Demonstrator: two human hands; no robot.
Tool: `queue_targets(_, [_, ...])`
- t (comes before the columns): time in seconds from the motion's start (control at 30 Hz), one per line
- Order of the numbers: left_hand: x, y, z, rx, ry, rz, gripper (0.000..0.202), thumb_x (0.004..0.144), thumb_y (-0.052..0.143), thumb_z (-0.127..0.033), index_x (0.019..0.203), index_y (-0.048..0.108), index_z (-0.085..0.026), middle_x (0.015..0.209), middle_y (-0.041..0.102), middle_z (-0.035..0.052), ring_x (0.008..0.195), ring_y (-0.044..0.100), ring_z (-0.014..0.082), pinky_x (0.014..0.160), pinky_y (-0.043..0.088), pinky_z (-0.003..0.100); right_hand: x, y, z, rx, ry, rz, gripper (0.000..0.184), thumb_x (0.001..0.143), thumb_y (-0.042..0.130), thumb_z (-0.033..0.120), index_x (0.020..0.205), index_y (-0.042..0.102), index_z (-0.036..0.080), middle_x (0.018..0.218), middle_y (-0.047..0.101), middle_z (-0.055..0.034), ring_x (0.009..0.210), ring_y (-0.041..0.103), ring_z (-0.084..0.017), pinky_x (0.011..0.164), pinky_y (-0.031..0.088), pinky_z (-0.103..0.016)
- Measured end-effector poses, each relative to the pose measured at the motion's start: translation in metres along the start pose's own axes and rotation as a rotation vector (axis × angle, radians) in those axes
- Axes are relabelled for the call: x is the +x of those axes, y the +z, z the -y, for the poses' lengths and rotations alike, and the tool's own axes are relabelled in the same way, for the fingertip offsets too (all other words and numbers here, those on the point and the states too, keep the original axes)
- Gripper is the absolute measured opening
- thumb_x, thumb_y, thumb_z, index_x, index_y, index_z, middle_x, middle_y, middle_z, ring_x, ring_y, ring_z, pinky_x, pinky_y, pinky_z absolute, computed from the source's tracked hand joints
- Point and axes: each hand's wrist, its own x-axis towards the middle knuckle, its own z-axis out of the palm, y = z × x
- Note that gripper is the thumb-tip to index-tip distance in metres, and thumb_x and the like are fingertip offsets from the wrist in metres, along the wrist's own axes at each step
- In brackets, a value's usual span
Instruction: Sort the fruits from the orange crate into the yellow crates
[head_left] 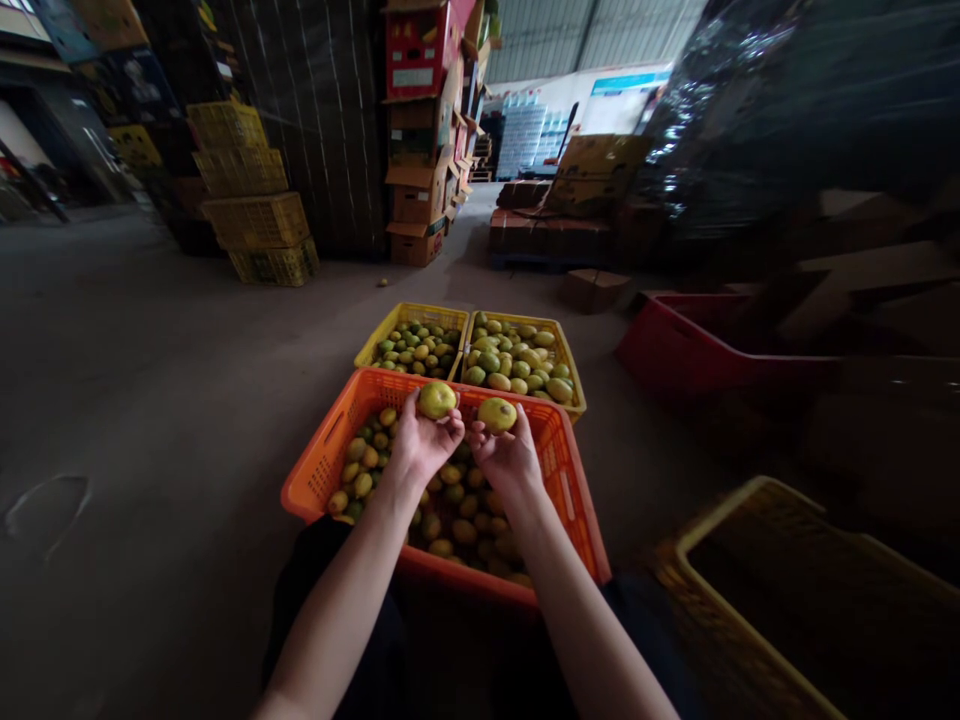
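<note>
My left hand [424, 440] is raised palm-up over the orange crate [319, 470] and grips a yellow-green round fruit [436, 399] in its fingertips. Beside it, my right hand [507, 455] holds a second yellow-green fruit [496, 414] the same way. The two hands nearly touch above the crate's far rim. The orange crate sits between my knees and holds several small green and yellow fruits. Just beyond it stand two yellow crates side by side, the left yellow crate [390, 325] and the right yellow crate [566, 360], both filled with similar fruit.
An empty yellow crate [750, 500] lies at my lower right, a red crate [675, 350] farther right. Stacked yellow crates [255, 195] and cardboard boxes [420, 130] stand at the back. One loose fruit [382, 283] lies on the grey concrete floor.
</note>
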Motion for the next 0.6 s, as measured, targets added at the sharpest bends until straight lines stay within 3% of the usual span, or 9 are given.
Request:
queue_targets(0.23, [0.0021,-0.0031,-0.0009,0.018,0.003,0.029,0.036,0.09,0.041,-0.04,0.09,0.058,-0.009,0.08,0.06,0.0102,0.061,0.053,0.0122,0.05,0.048,0.021,0.0034,-0.0037,-0.0009,0.01,0.014,0.037,0.032,0.088,0.046,0.046,0.076,0.056,0.018,0.056,0.064,-0.0006,0.044,0.057,-0.011,0.042,0.049,-0.02])
queue_targets(0.4, [0.0007,-0.005,0.0008,0.014,0.017,0.023,0.03,0.086,0.046,-0.038,0.09,0.059,-0.01,0.083,0.062,0.0109,0.062,0.055,0.0134,0.052,0.049,0.023,0.0045,-0.0051,-0.0018,-0.01,-0.03,-0.011,0.032,0.089,0.043,0.045,0.076,0.055,0.019,0.053,0.062,0.0003,0.044,0.057,-0.012,0.041,0.049,-0.021])
queue_targets(0.6, [-0.0007,-0.0058,-0.0036,-0.101,0.017,0.035,0.037,0.079,0.05,-0.043,0.097,0.06,-0.011,0.087,0.064,0.0112,0.083,0.063,0.0217,0.072,0.054,0.037,0.0054,-0.0039,0.0063,-0.057,-0.147,0.01,0.02,0.08,0.053,0.04,0.076,0.054,0.021,0.057,0.06,0.0028,0.047,0.056,-0.012,0.043,0.049,-0.022])
